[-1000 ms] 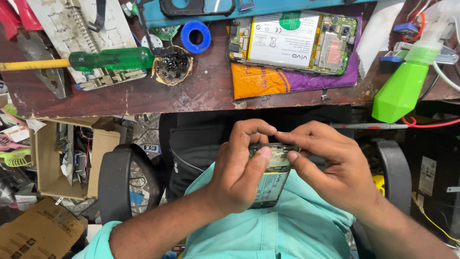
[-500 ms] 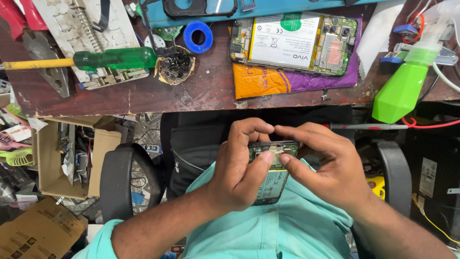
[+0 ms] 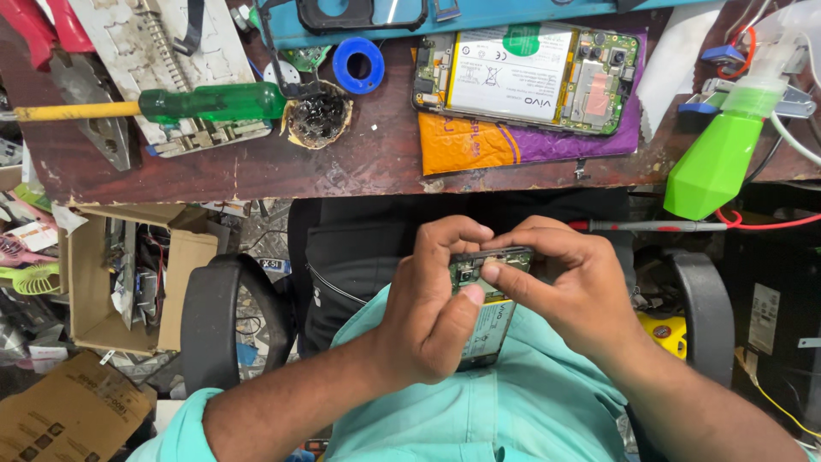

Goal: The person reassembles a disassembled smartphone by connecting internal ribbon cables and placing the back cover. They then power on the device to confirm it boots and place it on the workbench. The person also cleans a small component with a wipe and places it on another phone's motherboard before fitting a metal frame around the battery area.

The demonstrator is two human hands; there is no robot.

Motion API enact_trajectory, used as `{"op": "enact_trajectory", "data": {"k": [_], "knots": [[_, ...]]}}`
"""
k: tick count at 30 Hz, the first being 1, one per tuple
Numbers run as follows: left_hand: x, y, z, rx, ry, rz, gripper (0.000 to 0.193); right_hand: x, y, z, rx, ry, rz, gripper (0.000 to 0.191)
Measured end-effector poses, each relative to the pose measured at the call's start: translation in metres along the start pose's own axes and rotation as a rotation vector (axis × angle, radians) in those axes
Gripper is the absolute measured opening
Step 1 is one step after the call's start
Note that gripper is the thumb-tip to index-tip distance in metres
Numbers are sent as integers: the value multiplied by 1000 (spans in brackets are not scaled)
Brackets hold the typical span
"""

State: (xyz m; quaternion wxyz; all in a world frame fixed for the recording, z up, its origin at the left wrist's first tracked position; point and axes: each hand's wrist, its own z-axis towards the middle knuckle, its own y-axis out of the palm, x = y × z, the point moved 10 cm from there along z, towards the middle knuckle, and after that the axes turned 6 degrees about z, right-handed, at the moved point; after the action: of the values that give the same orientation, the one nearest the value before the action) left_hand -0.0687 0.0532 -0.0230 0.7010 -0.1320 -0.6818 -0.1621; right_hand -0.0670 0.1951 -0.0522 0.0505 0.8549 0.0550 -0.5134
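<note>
While gripped over the lap, below the bench [image 3: 256, 167] edge:
Held item: opened smartphone [image 3: 484, 315], circuit board exposed.
Left hand [image 3: 432, 312]: wrapped round its side, thumb on the board.
Right hand [image 3: 569, 295]: fingertips pinching its top edge.
On bench: green-handled screwdriver [image 3: 162, 104], second opened phone [image 3: 526, 77].

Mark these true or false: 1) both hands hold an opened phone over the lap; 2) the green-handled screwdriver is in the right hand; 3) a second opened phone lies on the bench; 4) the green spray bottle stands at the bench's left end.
1) True: the left hand and right hand grip the opened phone above the lap.
2) False: the screwdriver lies on the bench, untouched.
3) True: the second phone rests on an orange and purple pouch.
4) False: the spray bottle is at the right end.
</note>
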Motion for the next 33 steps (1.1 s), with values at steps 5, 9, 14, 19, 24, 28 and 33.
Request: {"op": "enact_trajectory", "data": {"k": [5, 9, 14, 19, 24, 28, 33], "knots": [[0, 2, 2, 1, -24, 106, 48, 17, -1, -2, -1, 48, 337, 22], [18, 3, -2, 16, 131, 150, 43, 30, -4, -6, 37, 24, 356, 16], [-7, -3, -1, 100, -93, 12, 40, 50, -1, -5, 61, 122, 418, 30], [-14, -29, -1, 305, -115, -329, 39, 43, 18, -10, -78, 137, 323, 43], [-10, -46, 7, 353, -77, -426, 42, 45, 25, -11, -120, 211, 222, 39], [-11, -34, 8, 260, -148, -317, 47, 39, 13, -11, -98, 109, 236, 35], [-6, -24, 2, 182, -120, -149, 45, 46, 10, -13, -106, 67, 217, 29]]}}
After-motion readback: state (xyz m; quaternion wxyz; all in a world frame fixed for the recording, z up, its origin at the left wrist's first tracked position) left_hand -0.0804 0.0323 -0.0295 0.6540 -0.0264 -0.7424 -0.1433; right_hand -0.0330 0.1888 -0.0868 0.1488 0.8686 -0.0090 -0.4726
